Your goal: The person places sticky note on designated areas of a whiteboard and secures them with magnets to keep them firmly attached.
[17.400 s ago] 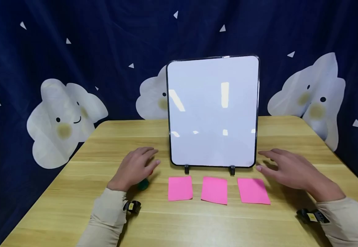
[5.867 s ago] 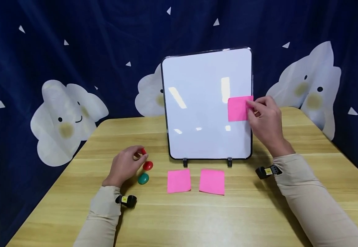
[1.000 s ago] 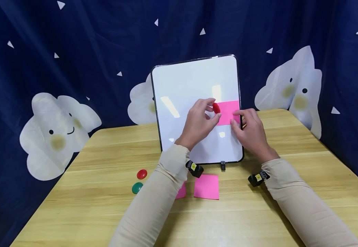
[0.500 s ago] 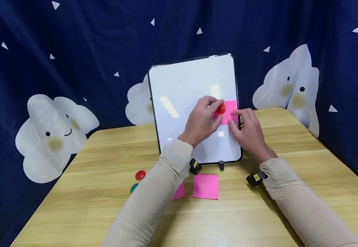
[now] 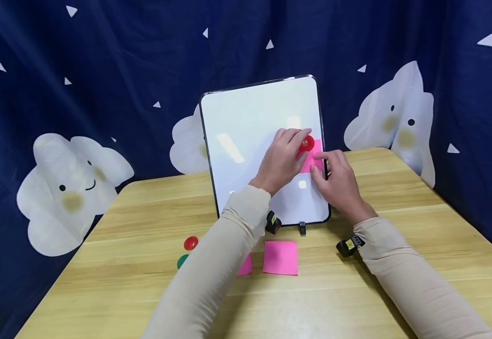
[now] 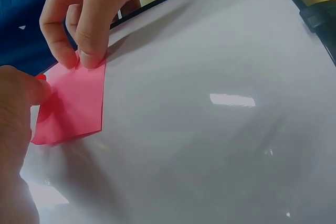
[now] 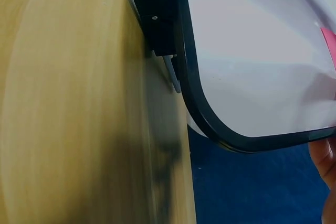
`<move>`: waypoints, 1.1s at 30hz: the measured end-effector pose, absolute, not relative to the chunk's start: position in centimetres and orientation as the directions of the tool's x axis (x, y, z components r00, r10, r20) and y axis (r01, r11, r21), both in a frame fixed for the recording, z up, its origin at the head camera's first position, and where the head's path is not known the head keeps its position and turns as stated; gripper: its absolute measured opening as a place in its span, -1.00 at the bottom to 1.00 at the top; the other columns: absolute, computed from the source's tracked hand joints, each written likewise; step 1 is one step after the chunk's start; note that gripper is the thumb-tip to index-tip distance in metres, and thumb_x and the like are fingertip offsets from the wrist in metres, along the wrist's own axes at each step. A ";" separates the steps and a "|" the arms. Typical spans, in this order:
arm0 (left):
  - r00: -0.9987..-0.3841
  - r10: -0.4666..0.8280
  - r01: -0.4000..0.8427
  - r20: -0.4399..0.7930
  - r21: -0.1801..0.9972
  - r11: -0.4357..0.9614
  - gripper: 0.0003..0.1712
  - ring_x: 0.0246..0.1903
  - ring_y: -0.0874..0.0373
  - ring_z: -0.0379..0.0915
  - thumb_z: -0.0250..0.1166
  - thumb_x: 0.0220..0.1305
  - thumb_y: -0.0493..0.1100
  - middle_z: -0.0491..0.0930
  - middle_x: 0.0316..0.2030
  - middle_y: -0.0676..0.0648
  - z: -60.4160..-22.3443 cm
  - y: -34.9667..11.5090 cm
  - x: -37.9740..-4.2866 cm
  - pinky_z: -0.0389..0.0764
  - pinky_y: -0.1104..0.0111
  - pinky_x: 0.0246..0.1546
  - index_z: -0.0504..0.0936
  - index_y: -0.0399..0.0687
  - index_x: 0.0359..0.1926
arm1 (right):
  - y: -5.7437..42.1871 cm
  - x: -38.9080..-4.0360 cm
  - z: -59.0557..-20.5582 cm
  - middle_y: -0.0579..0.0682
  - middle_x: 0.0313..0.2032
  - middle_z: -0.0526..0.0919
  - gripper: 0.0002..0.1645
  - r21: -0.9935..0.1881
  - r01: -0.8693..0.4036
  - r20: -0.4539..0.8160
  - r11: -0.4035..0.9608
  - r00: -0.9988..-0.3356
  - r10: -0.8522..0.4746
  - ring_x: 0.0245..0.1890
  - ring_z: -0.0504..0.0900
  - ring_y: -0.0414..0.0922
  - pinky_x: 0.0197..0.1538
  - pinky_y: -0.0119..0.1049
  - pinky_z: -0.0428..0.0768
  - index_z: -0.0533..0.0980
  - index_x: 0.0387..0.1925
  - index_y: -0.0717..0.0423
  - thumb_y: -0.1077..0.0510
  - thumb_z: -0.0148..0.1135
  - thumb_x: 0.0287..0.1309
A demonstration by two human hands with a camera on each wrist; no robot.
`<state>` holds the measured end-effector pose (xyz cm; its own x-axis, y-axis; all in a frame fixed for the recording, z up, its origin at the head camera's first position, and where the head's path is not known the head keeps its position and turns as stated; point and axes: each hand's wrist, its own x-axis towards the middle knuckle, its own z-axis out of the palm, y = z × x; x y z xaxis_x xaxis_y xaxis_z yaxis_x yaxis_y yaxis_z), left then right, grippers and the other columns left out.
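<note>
My left hand [image 5: 280,162] pinches a round red magnet [image 5: 308,143] at the upper part of a pink sticky note [image 5: 308,163]. That note lies against the right side of a whiteboard [image 5: 250,122]. The thumb and fingertip of my right hand [image 5: 340,181] hold the note near its right edge, beside the board's frame. In the left wrist view, the right hand's fingertips touch the note [image 6: 79,103], while the left thumb covers most of the magnet. The right wrist view shows only part of the right hand [image 7: 326,166] at the frame.
Two more pink notes lie on the wooden table: one whole note [image 5: 280,258] and another note [image 5: 245,267] partly under the left sleeve. A red magnet [image 5: 190,243] and a green magnet [image 5: 182,261] lie left of the left forearm. A black foot [image 5: 302,229] supports the board.
Earlier, the right hand took the rightmost note up to the board and the left hand picked a red magnet off the table. Over the last second the left hand brought the magnet rightward onto the note.
</note>
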<state>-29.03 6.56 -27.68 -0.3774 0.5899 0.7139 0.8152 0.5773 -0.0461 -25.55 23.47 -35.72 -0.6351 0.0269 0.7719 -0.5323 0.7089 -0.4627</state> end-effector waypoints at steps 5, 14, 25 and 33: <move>-0.381 0.587 0.817 0.714 -0.037 0.576 -0.32 0.13 0.05 0.43 0.50 0.15 -0.20 0.57 0.16 -0.13 -27.5 6.7 -29.1 0.46 0.51 0.12 0.51 -0.18 0.30 | 23.4 -25.5 -35.7 0.16 -0.16 0.47 -0.70 -0.463 -0.528 0.768 0.712 -0.640 0.025 -0.34 0.41 -0.02 -0.30 -0.28 0.44 0.53 0.00 0.28 0.27 0.26 0.25; -0.393 0.577 0.822 0.716 -0.007 0.569 -0.39 0.08 0.05 0.46 0.48 0.16 -0.23 0.61 0.13 -0.12 -27.5 6.8 -29.3 0.47 0.53 0.08 0.54 -0.18 0.24 | 23.3 -25.6 -35.7 0.17 -0.20 0.46 -0.70 -0.472 -0.554 0.779 0.686 -0.626 0.030 -0.35 0.41 0.00 -0.32 -0.32 0.38 0.52 -0.02 0.31 0.28 0.28 0.24; -0.390 0.593 0.815 0.705 -0.036 0.578 -0.38 0.08 0.06 0.46 0.50 0.14 -0.20 0.61 0.13 -0.10 -27.3 6.8 -29.8 0.46 0.52 0.08 0.55 -0.15 0.23 | 23.3 -25.6 -35.4 0.17 -0.20 0.49 -0.70 -0.472 -0.562 0.785 0.680 -0.619 0.033 -0.34 0.41 -0.01 -0.32 -0.36 0.36 0.52 -0.02 0.33 0.29 0.28 0.24; -0.405 0.594 0.812 0.695 -0.026 0.584 -0.41 0.07 0.06 0.46 0.49 0.16 -0.20 0.61 0.13 -0.08 -27.5 6.7 -29.9 0.46 0.52 0.08 0.55 -0.13 0.22 | 23.3 -25.6 -35.7 0.16 -0.22 0.49 -0.71 -0.474 -0.566 0.785 0.674 -0.619 0.033 -0.36 0.40 -0.02 -0.34 -0.39 0.34 0.52 -0.03 0.32 0.30 0.28 0.23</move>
<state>-29.92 6.71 -27.55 -0.4047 0.5937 0.6955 0.8117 0.5835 -0.0258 -25.63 23.34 -35.74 -0.6185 0.0334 0.7850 -0.5657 0.6744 -0.4745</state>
